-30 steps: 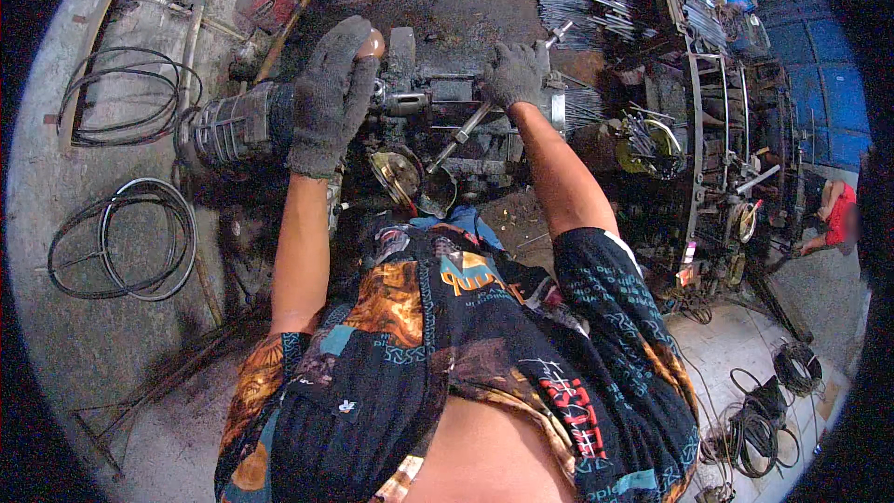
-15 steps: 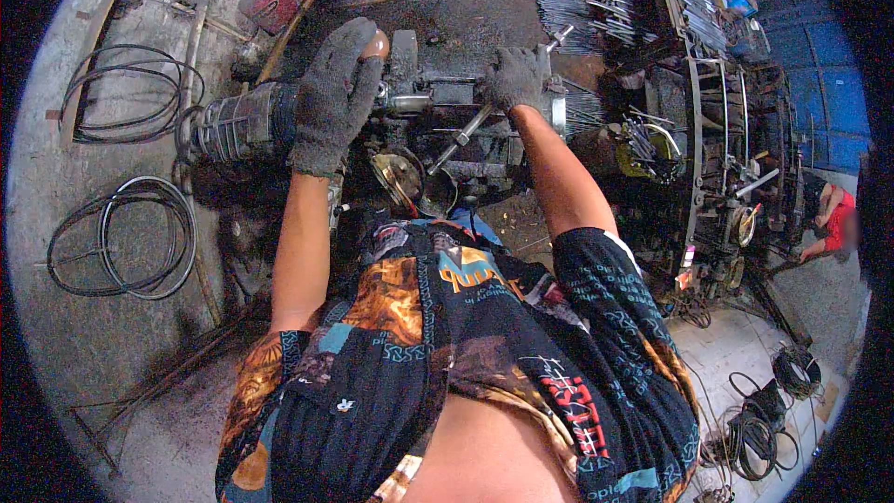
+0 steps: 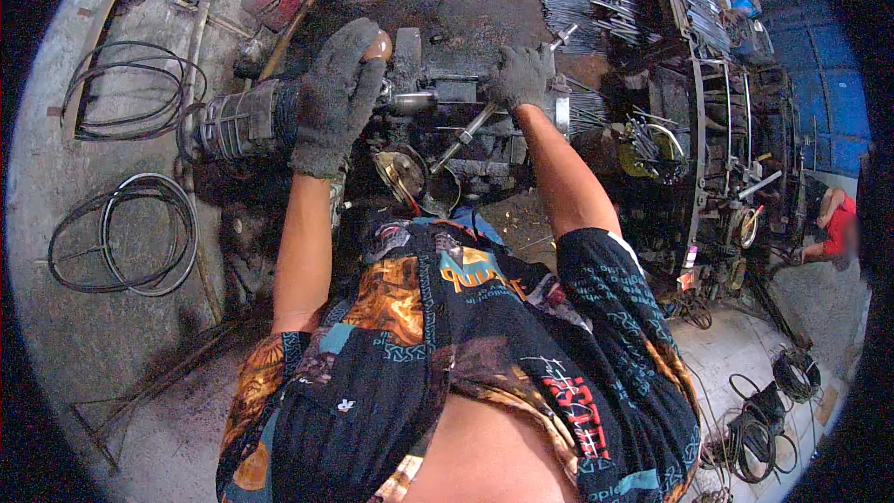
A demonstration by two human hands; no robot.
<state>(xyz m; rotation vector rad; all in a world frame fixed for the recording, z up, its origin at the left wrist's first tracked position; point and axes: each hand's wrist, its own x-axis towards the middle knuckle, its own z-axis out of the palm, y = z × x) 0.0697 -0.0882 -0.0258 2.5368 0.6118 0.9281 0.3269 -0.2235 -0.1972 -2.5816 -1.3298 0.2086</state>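
My left hand, in a dark grey knit glove, lies over the left end of a greasy metal machine. Its fingers curl round a shiny brown rounded knob, whose lower part is hidden. Just right of that hand, a bright metal shaft runs across the machine. My right hand, gloved alike, is closed over the hub of a spoked metal handle. One spoke slants out toward me and another points away to the far right. Below the shaft sits a round dirty metal cup.
A ribbed motor adjoins the machine at left. Coiled cables hang at the left wall. Bundles of metal rods lie at the far right, beside a cluttered metal rack. Another person in red is at the right edge.
Both hands keep their hold and place on the machine. The whole view has shifted slightly, and a bit more of a person's foot shows at the top.
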